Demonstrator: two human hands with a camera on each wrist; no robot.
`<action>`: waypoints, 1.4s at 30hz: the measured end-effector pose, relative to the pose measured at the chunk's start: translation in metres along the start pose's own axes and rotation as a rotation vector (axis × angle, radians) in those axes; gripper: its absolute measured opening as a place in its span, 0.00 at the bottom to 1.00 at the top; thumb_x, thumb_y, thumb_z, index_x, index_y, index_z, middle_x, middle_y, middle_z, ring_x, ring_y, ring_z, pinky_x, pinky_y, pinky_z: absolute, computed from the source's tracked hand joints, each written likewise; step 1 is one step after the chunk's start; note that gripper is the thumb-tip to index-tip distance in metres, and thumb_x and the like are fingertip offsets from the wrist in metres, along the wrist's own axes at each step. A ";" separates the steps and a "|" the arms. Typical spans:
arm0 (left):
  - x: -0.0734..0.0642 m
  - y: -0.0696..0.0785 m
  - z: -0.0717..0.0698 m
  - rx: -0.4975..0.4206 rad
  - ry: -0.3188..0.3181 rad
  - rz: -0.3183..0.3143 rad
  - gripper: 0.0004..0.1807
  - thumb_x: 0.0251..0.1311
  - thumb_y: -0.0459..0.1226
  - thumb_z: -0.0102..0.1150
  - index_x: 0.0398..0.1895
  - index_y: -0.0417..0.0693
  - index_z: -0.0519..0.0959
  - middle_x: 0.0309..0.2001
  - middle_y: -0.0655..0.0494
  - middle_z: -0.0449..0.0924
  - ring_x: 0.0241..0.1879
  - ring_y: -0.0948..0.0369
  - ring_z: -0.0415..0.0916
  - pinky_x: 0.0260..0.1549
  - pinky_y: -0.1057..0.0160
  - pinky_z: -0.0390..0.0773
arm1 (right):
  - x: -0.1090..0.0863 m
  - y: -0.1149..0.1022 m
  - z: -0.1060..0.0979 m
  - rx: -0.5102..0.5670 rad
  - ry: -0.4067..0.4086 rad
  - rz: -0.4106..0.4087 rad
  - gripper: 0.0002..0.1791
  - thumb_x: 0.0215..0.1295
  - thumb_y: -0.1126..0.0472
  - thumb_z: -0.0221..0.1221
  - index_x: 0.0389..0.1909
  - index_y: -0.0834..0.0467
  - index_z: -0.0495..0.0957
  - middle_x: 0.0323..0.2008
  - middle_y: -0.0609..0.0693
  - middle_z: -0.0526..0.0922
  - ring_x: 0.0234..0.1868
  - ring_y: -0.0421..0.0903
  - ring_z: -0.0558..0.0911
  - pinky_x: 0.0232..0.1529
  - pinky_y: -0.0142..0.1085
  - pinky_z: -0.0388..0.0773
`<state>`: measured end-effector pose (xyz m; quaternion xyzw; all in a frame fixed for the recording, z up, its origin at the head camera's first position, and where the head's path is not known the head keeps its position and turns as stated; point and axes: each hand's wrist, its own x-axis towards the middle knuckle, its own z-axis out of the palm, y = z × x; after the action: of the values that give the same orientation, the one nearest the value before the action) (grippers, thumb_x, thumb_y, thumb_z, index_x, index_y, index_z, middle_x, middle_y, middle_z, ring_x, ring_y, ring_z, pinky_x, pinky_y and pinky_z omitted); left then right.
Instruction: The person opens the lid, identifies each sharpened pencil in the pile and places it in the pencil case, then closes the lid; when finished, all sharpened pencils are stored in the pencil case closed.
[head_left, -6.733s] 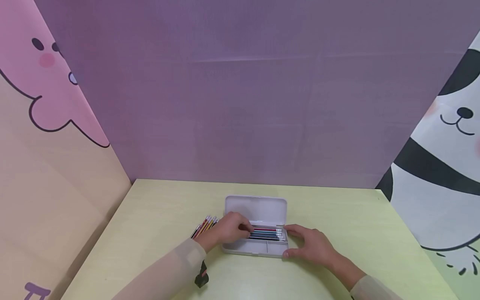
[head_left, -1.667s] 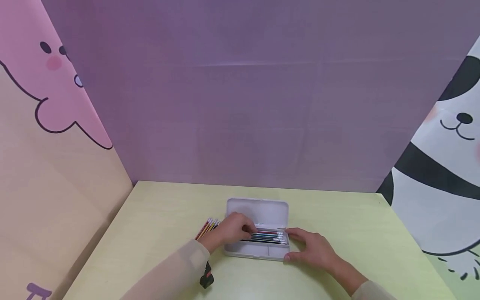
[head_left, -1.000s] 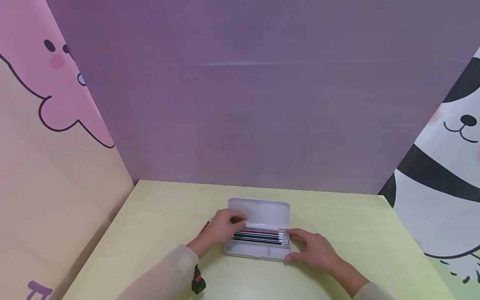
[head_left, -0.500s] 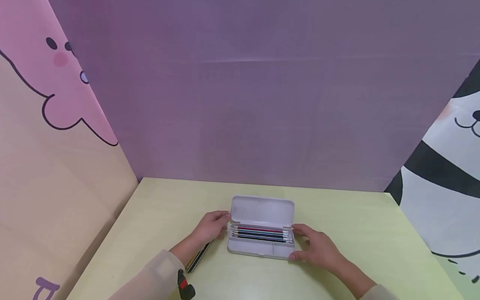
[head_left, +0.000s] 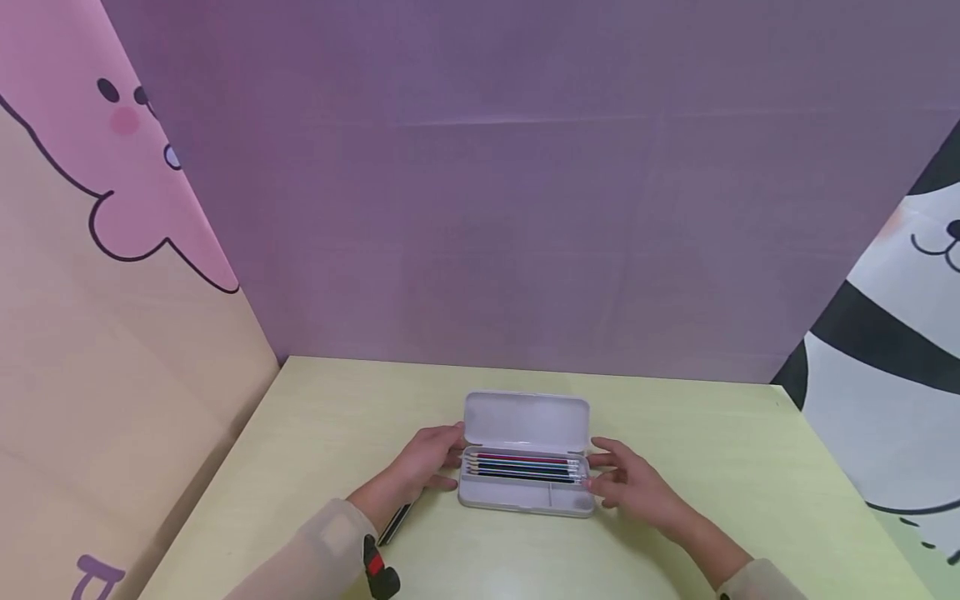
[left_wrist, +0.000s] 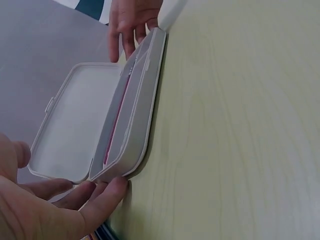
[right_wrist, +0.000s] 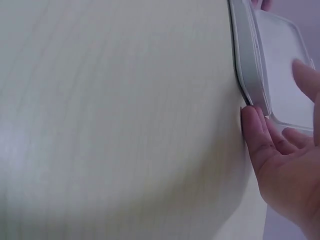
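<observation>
A white pencil case (head_left: 504, 493) lies open on the table, its lid (head_left: 527, 421) tipped back. Several pencils (head_left: 521, 467) lie side by side in its long rear compartment, tips to the left and eraser ends to the right. My left hand (head_left: 420, 462) is at the case's left end; the left wrist view shows its fingertips (left_wrist: 119, 185) touching the end wall. At the opposite end is my right hand (head_left: 637, 492), with a fingertip (right_wrist: 251, 115) against the case's corner in the right wrist view. Neither hand's fingers are wrapped round anything.
More pencils (head_left: 396, 525) lie on the table (head_left: 675, 425), mostly hidden under my left hand and wrist. A dark strapped device (head_left: 378, 571) sits at my left sleeve. Purple backdrop (head_left: 480, 208) stands behind the table.
My left hand has withdrawn from above the pencils in the case to its left end, uncovering them. My right hand stays at the right end, its fingers slightly shifted.
</observation>
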<state>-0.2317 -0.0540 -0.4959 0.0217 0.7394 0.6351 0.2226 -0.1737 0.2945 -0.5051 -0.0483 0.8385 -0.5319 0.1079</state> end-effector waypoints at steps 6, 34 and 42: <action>0.003 -0.001 0.003 0.004 0.004 0.015 0.30 0.79 0.54 0.44 0.59 0.35 0.76 0.52 0.41 0.79 0.49 0.50 0.78 0.41 0.50 0.86 | -0.003 -0.006 -0.002 0.121 -0.021 0.084 0.39 0.78 0.50 0.55 0.79 0.65 0.52 0.66 0.71 0.72 0.53 0.54 0.82 0.50 0.47 0.84; -0.002 0.010 0.007 -0.059 0.025 -0.024 0.41 0.71 0.64 0.49 0.66 0.36 0.67 0.55 0.37 0.75 0.53 0.45 0.77 0.42 0.41 0.84 | 0.000 -0.014 -0.002 0.303 0.032 0.150 0.43 0.78 0.30 0.38 0.73 0.63 0.60 0.70 0.69 0.70 0.63 0.60 0.80 0.61 0.49 0.79; -0.007 0.004 0.000 -0.146 -0.053 -0.019 0.30 0.69 0.51 0.56 0.62 0.36 0.74 0.57 0.36 0.77 0.57 0.45 0.78 0.48 0.40 0.82 | -0.003 -0.012 0.000 0.270 0.023 0.142 0.39 0.78 0.34 0.43 0.72 0.63 0.61 0.70 0.69 0.70 0.66 0.61 0.78 0.64 0.48 0.77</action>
<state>-0.2265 -0.0554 -0.4903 0.0151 0.6851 0.6844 0.2489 -0.1716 0.2901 -0.4942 0.0322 0.7620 -0.6312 0.1410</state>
